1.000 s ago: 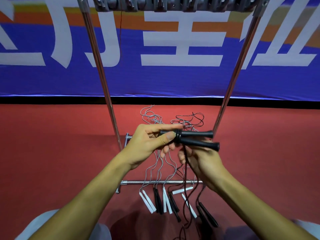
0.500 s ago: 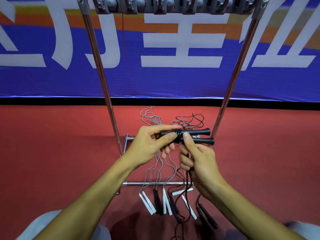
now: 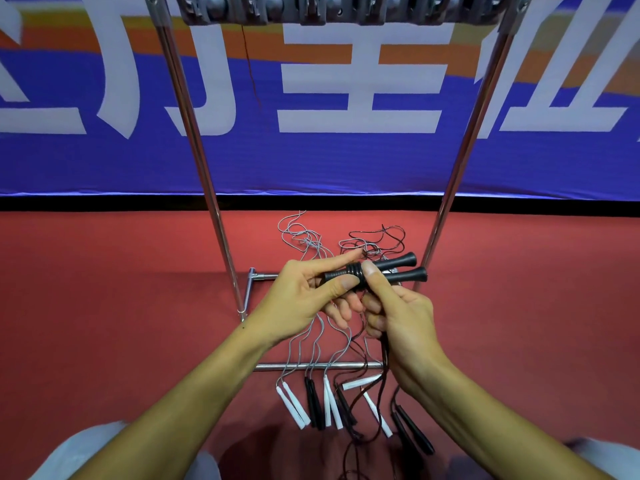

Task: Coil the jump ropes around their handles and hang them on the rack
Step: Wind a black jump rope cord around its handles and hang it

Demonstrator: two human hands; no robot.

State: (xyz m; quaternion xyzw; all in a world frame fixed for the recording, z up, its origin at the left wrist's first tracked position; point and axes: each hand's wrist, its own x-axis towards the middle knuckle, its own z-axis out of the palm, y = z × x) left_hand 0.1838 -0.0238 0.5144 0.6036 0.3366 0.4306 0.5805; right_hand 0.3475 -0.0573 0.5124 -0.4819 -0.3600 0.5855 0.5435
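Head view first: compared with a second ago, the pair of black handles [image 3: 388,271] now lies closer to level, and the right hand [image 3: 398,320] has come up from beneath them, so its thumb [image 3: 372,275] now presses on the turns of black cord [image 3: 353,271] wound round the handles' middle. Half a second ago that thumb was already arriving there; since then the handles have tilted slightly, flared ends up and to the right.

The left hand [image 3: 304,299] grips the handles' left end, index finger stretched along the top and thumb clamped across the front beside the coil. The right hand's fingers are curled, pinching the coil with the thumb while a length of black cord runs down out of the fist toward the floor.

The held handles sit in front of the chest, between the two chrome uprights of the rack [image 3: 204,174], well below its row of hooks [image 3: 332,8] at the top edge. Beneath the hands, on the red floor [image 3: 104,289], more jump ropes [image 3: 325,403] lie draped across the rack's lower crossbar [image 3: 318,366], white and black handles toward the viewer, thin grey and black cords tangled behind. A blue banner [image 3: 346,161] with large white characters hangs behind the rack.
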